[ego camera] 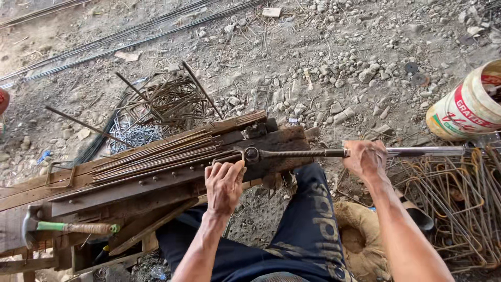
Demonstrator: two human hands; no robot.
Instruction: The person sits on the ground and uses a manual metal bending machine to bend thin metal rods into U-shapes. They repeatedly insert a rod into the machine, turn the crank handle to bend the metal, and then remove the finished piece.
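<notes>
1. The ground (323,57) is bare dirt strewn with gravel and long rods, beyond both hands; a wooden bending bench (130,188) runs out to the left of the left hand.
2. The left hand (224,184) is closed over a thin steel rod (172,159), pinning it to the bench just left of the pivot pin (251,154).
3. The right hand (367,158) is wrapped around the bending lever (313,153), well out from the pivot.
4. To bend cleanly, the rod probably needs firm downward pressure at the pin while the lever swings steadily; a grip farther out gives more leverage.
5. Bent stirrups (459,198) lie under the right forearm; a hammer (68,227) rests left of the left elbow.
</notes>
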